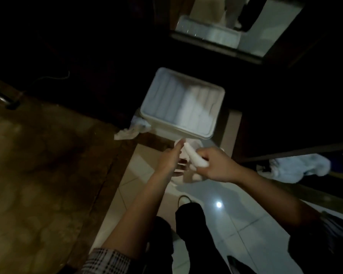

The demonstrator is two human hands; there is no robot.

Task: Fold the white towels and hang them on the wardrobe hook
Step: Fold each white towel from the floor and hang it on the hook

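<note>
One white bin [160, 123] of rolled towels [188, 106], too blurred to count; two hands, left hand [169, 160] and right hand [216, 165].
</note>
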